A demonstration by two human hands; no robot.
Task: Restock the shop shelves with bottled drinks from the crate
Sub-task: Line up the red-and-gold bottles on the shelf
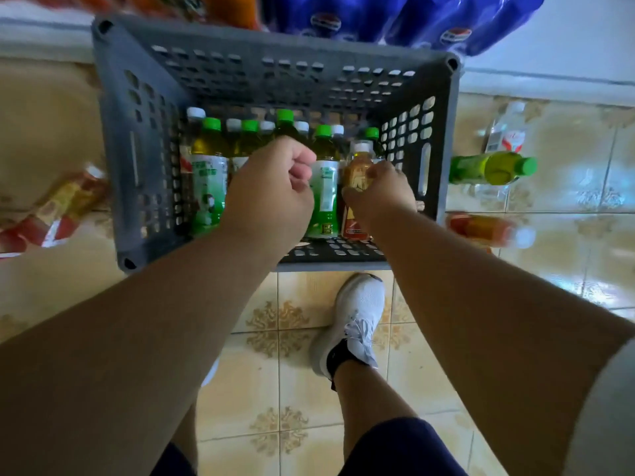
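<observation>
both hands are shown reaching into the grey slotted crate (137, 139) on the tiled floor (275, 372). the right hand (381, 192) is wrapped around an amber tea bottle with a white cap (359, 166), which stands at the right end of the row. the left hand (271, 190) is curled over the row of green-capped bottles (209, 173); whether a bottle is held beneath it cannot be told, since the fingers are hidden. the remaining drinks stand upright along the crate's near wall. several bottles lie loose on the floor: a green-capped one (491, 168) and a red-labelled one (488, 230) just right of the crate, a clear one (507, 128) behind them, and red-labelled ones (58, 207) to the left. a white shoe (357, 321) is planted near the crate. judged risks: a tightly packed neighbour could be dragged over as the amber bottle is lifted, and the loose bottles could roll underfoot.
</observation>
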